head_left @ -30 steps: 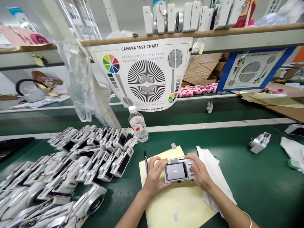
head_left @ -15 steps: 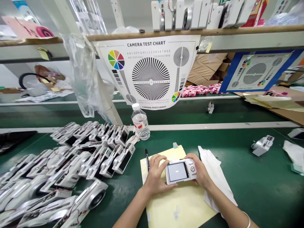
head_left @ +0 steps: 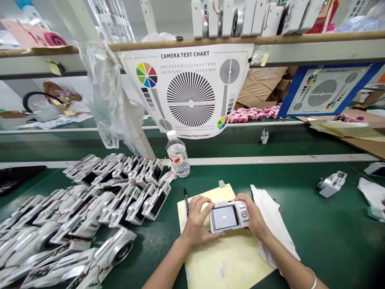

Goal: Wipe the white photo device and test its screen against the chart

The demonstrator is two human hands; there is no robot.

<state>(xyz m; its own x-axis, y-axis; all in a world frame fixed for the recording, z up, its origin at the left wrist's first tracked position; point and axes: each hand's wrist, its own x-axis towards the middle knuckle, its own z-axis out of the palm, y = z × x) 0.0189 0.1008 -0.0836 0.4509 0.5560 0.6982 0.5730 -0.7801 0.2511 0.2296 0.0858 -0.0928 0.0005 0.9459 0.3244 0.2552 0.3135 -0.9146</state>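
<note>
A small white digital camera (head_left: 225, 217) is held between both hands above a yellow paper sheet (head_left: 231, 261), its lit screen facing me. My left hand (head_left: 197, 222) grips its left end, with fingers at the top edge and the thumb side below. Its right end, beside the buttons, is in my right hand (head_left: 254, 216), with the index finger along the top. The camera's front and the fingers behind it are hidden. A black pen (head_left: 186, 202) lies just beyond my left hand. To the right of my right hand is a white cloth (head_left: 275, 224).
Many white cameras (head_left: 114, 208) with exposed wiring crowd the green bench on the left. A water bottle (head_left: 178, 154) stands below a hanging camera test chart (head_left: 191, 100). Another camera (head_left: 332, 184) sits at the right. A blue-framed chart (head_left: 326, 90) leans behind.
</note>
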